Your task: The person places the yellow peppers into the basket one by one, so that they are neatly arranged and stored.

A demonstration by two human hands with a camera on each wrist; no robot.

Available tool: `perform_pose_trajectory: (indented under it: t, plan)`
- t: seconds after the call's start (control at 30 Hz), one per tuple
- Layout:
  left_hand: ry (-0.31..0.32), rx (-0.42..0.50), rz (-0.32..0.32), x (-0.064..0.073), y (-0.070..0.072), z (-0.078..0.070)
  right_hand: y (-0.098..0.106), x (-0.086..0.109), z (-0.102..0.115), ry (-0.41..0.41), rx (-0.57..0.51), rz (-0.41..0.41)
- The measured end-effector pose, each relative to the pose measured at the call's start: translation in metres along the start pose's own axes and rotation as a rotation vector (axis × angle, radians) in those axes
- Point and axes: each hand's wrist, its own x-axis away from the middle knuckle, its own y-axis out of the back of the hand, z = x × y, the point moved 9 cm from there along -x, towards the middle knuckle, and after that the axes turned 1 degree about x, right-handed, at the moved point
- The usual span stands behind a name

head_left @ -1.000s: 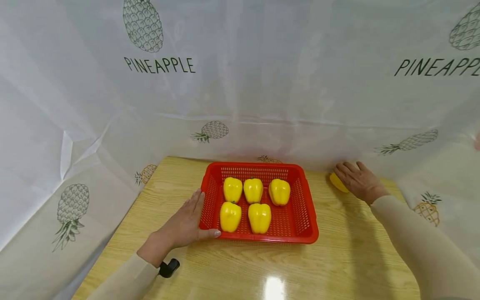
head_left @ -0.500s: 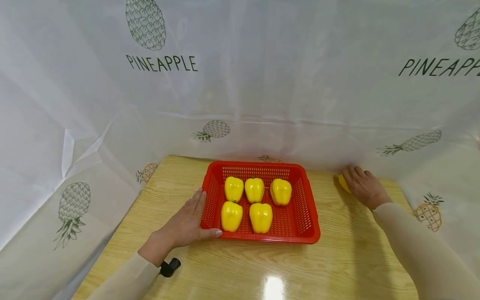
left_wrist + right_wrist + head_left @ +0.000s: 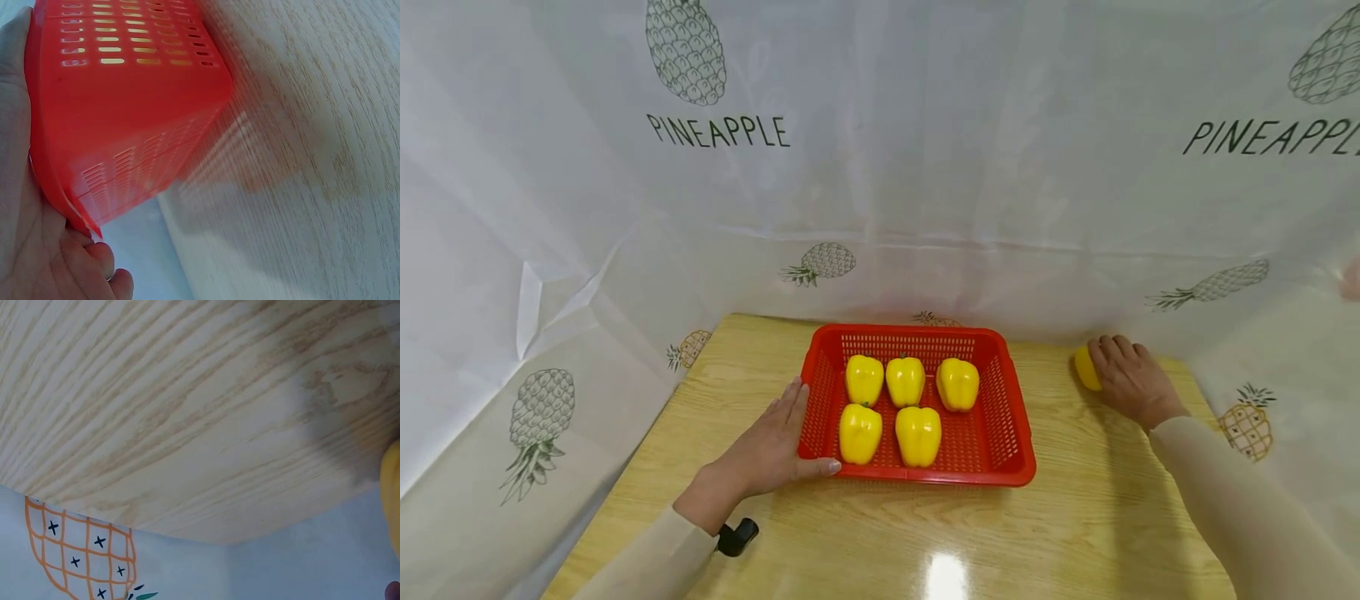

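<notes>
Several yellow bell peppers [image 3: 918, 436] stand in two rows in a red plastic basket [image 3: 1000, 477]. My left hand [image 3: 760, 454] rests against the basket's left side, fingers straight along the wall and thumb on the front rim. Its palm [image 3: 31, 250] also lies along the rim in the left wrist view. At the table's back right, my right hand [image 3: 1129, 383] grips another yellow bell pepper [image 3: 1086, 369] from above. The hand covers most of that pepper. In the right wrist view, just a slice of the pepper [image 3: 392, 494] shows at the right edge.
The light wood table [image 3: 880, 542] ends at the back against a white sheet [image 3: 970, 183] printed with pineapples. More of this sheet hangs on the left and right. A black wrist strap [image 3: 737, 537] circles my left wrist.
My right hand has shifted slightly to the right along with the yellow bell pepper, and its fingers have curled more closely over it. The left hand and the basket stay in place.
</notes>
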Motion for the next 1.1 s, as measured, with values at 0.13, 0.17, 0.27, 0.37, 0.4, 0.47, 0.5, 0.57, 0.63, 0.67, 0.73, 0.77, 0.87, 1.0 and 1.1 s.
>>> perform_pose_trajectory:
  t: [0.13,0.17,0.27,0.37,0.4,0.47,0.5,0.57,0.63,0.67,0.73,0.77,0.87,1.0,1.1]
  plan:
    - [-0.002,0.001,0.001,0.001,0.001,-0.001,0.002,0.003,0.002,-0.027,-0.008,-0.017]
    - [0.0,-0.001,0.003,0.002,0.001,-0.001,0.002,0.003,0.002,-0.036,-0.009,-0.02]
    - [-0.003,0.008,0.006,0.003,0.002,-0.002,0.004,0.003,0.003,-0.061,-0.02,-0.034]
    - [-0.004,0.012,0.012,0.004,0.002,-0.003,0.005,0.002,0.004,-0.072,-0.029,-0.051]
    - [-0.005,0.016,0.01,0.004,0.002,-0.004,0.006,0.001,0.004,-0.073,-0.029,-0.057]
    - [-0.007,0.022,0.008,0.004,0.003,-0.004,0.008,0.001,0.004,-0.073,-0.024,-0.072]
    - [-0.009,0.027,0.006,0.004,0.004,-0.005,0.009,0.0,0.004,-0.075,-0.024,-0.078]
    - [-0.007,0.034,0.007,0.005,0.004,-0.005,0.012,0.0,0.004,-0.075,-0.018,-0.083]
    - [-0.008,0.035,0.007,0.005,0.004,-0.006,0.014,0.0,0.003,-0.077,-0.013,-0.082]
    - [-0.011,0.037,0.004,0.005,0.004,-0.006,0.015,0.0,0.003,-0.077,-0.011,-0.08]
    - [-0.008,0.03,0.009,0.005,0.003,-0.005,0.017,0.001,0.003,-0.078,-0.009,-0.075]
    - [-0.007,0.025,0.01,0.005,0.003,-0.005,0.017,0.001,0.003,-0.078,-0.009,-0.069]
    - [-0.009,0.021,0.008,0.005,0.002,-0.004,0.02,0.001,0.003,-0.074,-0.012,-0.06]
    - [-0.006,0.017,0.006,0.004,0.001,-0.002,0.023,0.0,0.005,-0.066,-0.011,-0.058]
    - [-0.002,0.012,0.005,0.003,0.001,-0.002,0.027,-0.001,0.006,-0.059,-0.002,-0.071]
